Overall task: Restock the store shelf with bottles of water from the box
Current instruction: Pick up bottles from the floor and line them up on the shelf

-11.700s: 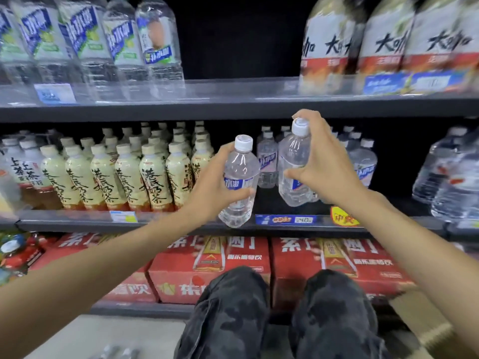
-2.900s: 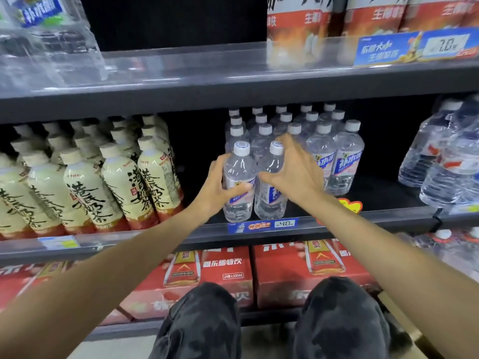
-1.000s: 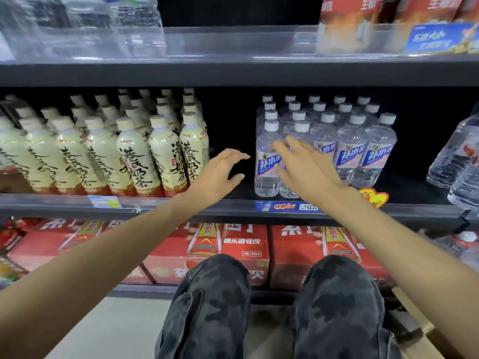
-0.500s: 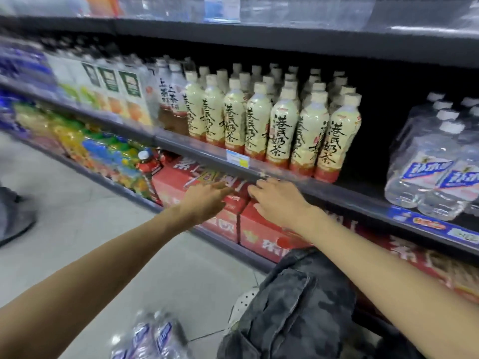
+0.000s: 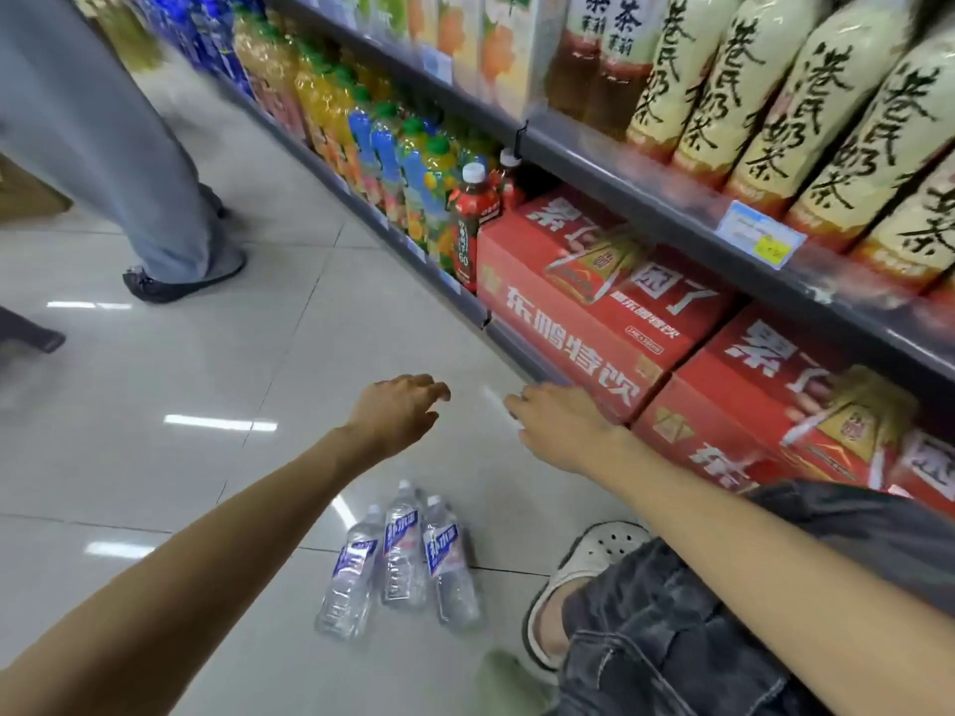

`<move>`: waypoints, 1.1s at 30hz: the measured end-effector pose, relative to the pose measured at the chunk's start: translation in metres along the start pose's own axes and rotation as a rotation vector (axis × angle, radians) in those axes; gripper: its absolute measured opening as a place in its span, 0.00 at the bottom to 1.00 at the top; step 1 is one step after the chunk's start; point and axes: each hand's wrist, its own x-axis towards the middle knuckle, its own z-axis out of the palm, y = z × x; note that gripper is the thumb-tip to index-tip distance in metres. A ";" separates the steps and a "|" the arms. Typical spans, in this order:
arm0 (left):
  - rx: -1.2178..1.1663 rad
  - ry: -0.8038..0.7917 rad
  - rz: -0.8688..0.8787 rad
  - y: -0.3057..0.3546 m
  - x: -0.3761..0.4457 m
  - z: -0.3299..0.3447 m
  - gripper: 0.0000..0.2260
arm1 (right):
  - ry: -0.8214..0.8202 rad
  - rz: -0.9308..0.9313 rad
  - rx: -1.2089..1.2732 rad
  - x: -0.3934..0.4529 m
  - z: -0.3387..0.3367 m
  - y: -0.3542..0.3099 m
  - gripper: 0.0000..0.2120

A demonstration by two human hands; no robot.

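Seen from above, looking down an aisle. At six o'clock, three clear plastic water bottles with blue-and-white labels (image 5: 400, 563), lying side by side on the glossy pale tiled floor (image 5: 155, 457), caps pointing toward twelve, touching or nearly touching one another. Above them, both bare forearms stretched forward over the floor, holding nothing. Left hand (image 5: 398, 413), palm down, fingers loosely spread and slightly bent, hovering near centre. Right hand (image 5: 560, 423) just to its three o'clock side, palm down too, fingers relaxed and empty, close to the front of the red cardboard drink cartons with white lettering (image 5: 594, 323) on the bottom tier. Whether the right fingertips touch the carton: cannot tell.

At one to three o'clock, a grey metal shelf edge with a blue-and-yellow price tag (image 5: 759, 240), and on it cream-labelled milk tea bottles with black brush characters (image 5: 806, 111). Toward twelve, left of the cartons, a dark red-labelled bottle with a white cap (image 5: 473, 219), then rows of orange, green and blue soft drink bottles (image 5: 393, 147) receding up the aisle. At ten o'clock, another person's grey trouser leg and dark shoe (image 5: 170, 271). At five o'clock, a knee in dark camouflage fabric (image 5: 697, 638) and a pale perforated clog (image 5: 594, 555).
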 end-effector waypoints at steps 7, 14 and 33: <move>-0.176 -0.119 -0.138 -0.029 -0.038 0.099 0.14 | -0.200 -0.019 0.107 0.034 0.068 -0.047 0.15; -0.395 -0.271 -0.360 -0.034 -0.076 0.189 0.17 | -0.384 0.020 0.204 0.054 0.131 -0.078 0.18; -0.601 -0.232 -0.664 -0.017 -0.054 0.266 0.32 | -0.600 0.485 0.830 0.077 0.241 -0.159 0.47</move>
